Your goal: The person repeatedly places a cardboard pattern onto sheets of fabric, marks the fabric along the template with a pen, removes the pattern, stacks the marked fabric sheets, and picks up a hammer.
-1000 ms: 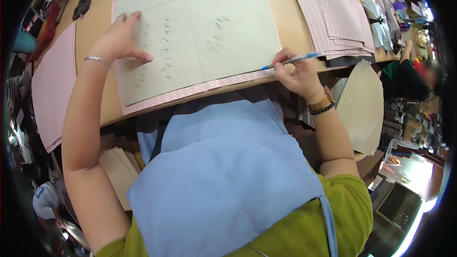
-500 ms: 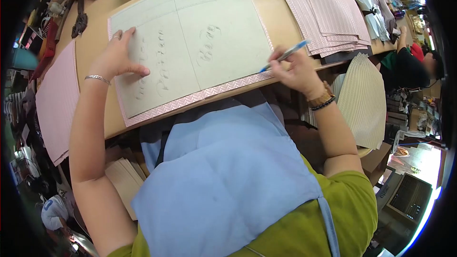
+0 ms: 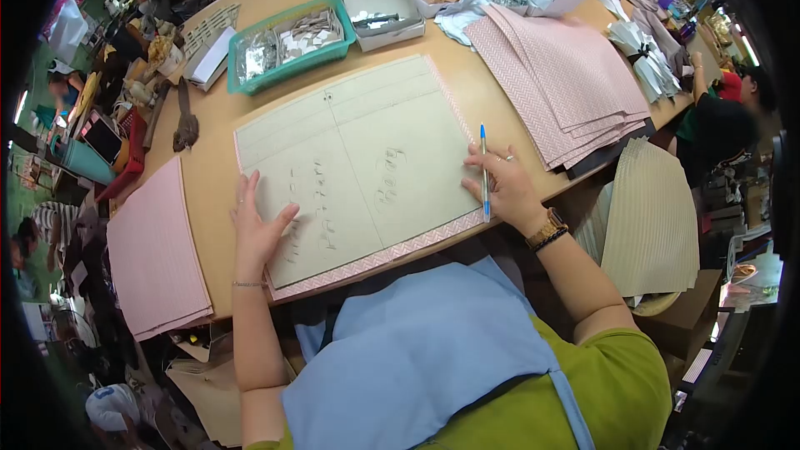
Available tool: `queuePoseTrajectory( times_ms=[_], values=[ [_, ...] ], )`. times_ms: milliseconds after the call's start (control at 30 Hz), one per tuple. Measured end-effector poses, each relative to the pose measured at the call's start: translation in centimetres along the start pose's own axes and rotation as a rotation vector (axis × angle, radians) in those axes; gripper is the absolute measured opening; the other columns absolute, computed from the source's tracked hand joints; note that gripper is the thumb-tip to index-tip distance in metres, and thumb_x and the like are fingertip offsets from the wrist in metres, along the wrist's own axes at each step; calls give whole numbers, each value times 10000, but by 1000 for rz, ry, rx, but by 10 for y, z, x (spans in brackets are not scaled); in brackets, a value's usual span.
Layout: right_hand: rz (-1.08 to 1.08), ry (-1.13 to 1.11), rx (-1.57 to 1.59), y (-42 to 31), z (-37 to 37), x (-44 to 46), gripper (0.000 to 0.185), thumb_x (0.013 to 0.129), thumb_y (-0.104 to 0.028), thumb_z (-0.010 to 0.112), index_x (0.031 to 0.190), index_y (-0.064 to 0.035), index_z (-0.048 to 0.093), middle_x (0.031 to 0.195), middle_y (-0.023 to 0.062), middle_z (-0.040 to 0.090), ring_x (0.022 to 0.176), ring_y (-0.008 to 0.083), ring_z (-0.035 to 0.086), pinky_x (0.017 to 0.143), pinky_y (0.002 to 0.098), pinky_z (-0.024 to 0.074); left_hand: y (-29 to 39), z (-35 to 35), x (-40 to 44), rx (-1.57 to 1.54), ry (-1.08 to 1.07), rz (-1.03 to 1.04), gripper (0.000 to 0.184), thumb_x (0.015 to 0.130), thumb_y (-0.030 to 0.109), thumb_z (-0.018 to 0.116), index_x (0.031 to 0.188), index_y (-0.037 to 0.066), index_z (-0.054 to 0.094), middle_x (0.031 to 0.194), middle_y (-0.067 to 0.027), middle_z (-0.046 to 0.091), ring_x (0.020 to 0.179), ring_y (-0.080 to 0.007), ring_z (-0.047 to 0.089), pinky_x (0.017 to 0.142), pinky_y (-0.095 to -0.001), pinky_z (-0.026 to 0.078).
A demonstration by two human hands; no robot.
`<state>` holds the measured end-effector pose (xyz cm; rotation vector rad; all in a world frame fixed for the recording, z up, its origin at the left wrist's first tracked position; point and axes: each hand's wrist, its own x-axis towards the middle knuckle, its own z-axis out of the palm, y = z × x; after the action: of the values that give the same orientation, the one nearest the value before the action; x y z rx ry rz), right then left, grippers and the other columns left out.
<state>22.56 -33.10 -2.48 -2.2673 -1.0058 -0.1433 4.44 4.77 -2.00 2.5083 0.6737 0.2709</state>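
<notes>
A grey-white pattern board [image 3: 367,192] with handwriting and ruled lines lies on a pink woven-texture sheet [image 3: 392,252], whose edge shows along the near and right sides. My left hand [image 3: 260,221] rests on the board's left edge, thumb and fingers spread apart. At the right edge, my right hand [image 3: 507,186] holds a blue-and-white ballpoint pen [image 3: 485,175] upright across the fingers while touching the board.
Pink sheets are stacked at right [image 3: 567,83] and left [image 3: 158,250]. Behind the board stand a teal tray [image 3: 292,73] of small pieces and an open white box [image 3: 408,33]. Cream ridged sheets [image 3: 654,217] sit at lower right. Another person [image 3: 721,112] is at far right.
My right hand has turned the pen from a slant, tip at the board's near edge, to upright. My left hand has shifted nearer the board's lower left edge. The view takes in more of the table's far side.
</notes>
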Motion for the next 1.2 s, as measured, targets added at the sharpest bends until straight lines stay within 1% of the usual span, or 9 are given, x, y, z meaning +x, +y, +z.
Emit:
queuePoseTrajectory(
  times_ms=[100, 200, 300, 433, 500, 767, 933, 1100, 1200],
  values=[
    [15, -2, 37, -4, -2, 5, 304, 761, -156, 775, 1029, -85, 650, 1127, 133, 678, 1080, 276, 605, 1032, 536, 295, -16, 6, 15, -689, 59, 9, 741, 851, 243, 718, 1443, 12, 337, 1485, -201, 342, 1356, -293, 370, 1103, -389, 324],
    [20, -7, 36, -5, -2, 5, 282, 777, -180, 762, 1020, -94, 651, 1020, 76, 691, 944, 246, 625, 1040, 557, 276, -8, -24, 21, -1261, 164, -360, 565, 951, 203, 587, 1428, 6, 356, 1418, -145, 438, 1260, -238, 474, 1044, -346, 410],
    [49, 1, 9, -6, -3, 9, 268, 796, -202, 744, 1020, -90, 651, 942, 56, 693, 825, 233, 627, 1031, 536, 294, -23, -36, 19, -1194, -31, -354, 476, 982, 167, 519, 1410, 11, 381, 1357, -135, 506, 1179, -236, 542, 1000, -337, 454],
    [173, 148, 116, 0, 10, 23, 254, 816, -211, 718, 1020, -77, 647, 910, 68, 685, 813, 252, 625, 937, 443, 398, -33, -33, 0, -1366, 22, -327, 431, 1000, 219, 473, 1376, 14, 426, 1314, -127, 549, 1162, -259, 561, 993, -372, 465],
    [70, 228, -123, -12, 15, 28, 246, 815, -193, 712, 1013, -65, 642, 886, 78, 680, 824, 264, 628, 868, 407, 431, -42, -51, -11, -1575, 28, -369, 432, 1013, 258, 437, 1370, 16, 436, 1326, -125, 543, 1180, -269, 551, 1001, -397, 459],
    [172, 109, 164, -10, 10, 63, 164, 826, -130, 681, 944, -49, 600, 796, 125, 627, 697, 243, 601, 657, 323, 481, -106, -90, -15, -1727, 472, -326, 468, 1027, 315, 384, 1392, 25, 415, 1389, -136, 494, 1257, -300, 489, 1046, -448, 417],
    [-97, 384, -158, 38, -120, 116, 98, 844, -77, 618, 931, -40, 593, 829, 108, 622, 789, 187, 601, 740, 297, 480, -94, -81, -15, -1774, 427, -330, 477, 1030, 321, 373, 1391, 12, 413, 1396, -138, 488, 1267, -302, 481, 1060, -453, 398],
    [239, 539, -889, 123, -284, 128, 230, 958, -303, 559, 1042, -101, 631, 924, 130, 681, 887, 221, 668, 798, 342, 496, -95, -59, -17, -1953, 135, -202, 470, 1029, 308, 377, 1386, 7, 418, 1403, -138, 482, 1274, -301, 474, 1078, -450, 376],
    [94, 550, -517, 109, -280, 116, 344, 989, -375, 498, 1126, -85, 623, 1011, 112, 687, 981, 194, 649, 830, 323, 498, -56, -46, -15, -1998, -42, -107, 464, 1021, 298, 394, 1381, 6, 425, 1392, -137, 494, 1276, -298, 473, 1073, -445, 382]
  ],
)
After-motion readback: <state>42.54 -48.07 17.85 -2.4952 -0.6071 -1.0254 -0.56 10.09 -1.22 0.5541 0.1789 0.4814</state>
